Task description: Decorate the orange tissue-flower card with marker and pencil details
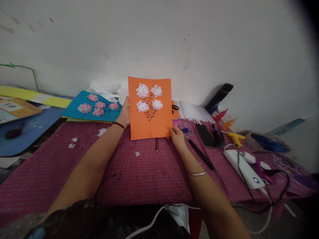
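Observation:
An orange sheet of paper (161, 122) is held up facing me above the table. It carries white crumpled-paper flowers (142, 106) over a drawn dark stem with small leaves. My left hand (126, 114) grips its left edge, the fingers partly hidden behind the sheet. Pinching the lower right corner is my right hand (177, 136), thumb in front. Left of the sheet lies a blue sheet (74, 105) with pink-and-white flowers. Below the orange sheet, a pencil (157, 146) rests partly hidden on the checked cloth (139, 179).
On the right are a black marker (201, 154), a phone (205, 135), a yellow glue gun (236, 138) and a white power strip (243, 167) with trailing cables. White tissue (102, 92) lies near the wall. Paper scraps (72, 145) dot the cloth at left.

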Demonstrator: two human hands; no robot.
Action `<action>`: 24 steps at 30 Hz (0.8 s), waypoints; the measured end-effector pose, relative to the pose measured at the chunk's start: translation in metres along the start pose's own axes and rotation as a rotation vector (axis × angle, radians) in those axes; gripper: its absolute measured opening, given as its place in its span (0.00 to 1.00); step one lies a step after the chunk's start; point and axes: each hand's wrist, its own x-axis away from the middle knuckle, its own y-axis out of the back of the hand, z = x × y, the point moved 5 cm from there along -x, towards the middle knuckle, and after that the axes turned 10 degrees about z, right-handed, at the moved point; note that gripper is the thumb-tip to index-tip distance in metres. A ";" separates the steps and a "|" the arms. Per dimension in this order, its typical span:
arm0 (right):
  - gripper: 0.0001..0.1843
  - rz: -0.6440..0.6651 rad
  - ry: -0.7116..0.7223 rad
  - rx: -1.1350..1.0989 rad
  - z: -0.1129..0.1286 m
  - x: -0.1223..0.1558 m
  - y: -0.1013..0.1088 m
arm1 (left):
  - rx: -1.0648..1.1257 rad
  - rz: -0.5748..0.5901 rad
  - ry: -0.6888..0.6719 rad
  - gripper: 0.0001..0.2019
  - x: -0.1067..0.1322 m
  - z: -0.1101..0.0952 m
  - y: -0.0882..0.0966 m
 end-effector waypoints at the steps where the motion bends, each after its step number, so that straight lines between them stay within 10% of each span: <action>1: 0.09 0.001 -0.001 0.002 0.000 0.000 0.000 | 0.020 -0.002 0.003 0.40 0.000 0.000 0.000; 24: 0.08 0.037 -0.010 0.067 0.001 0.000 -0.002 | 0.016 0.002 -0.100 0.29 -0.001 -0.009 0.012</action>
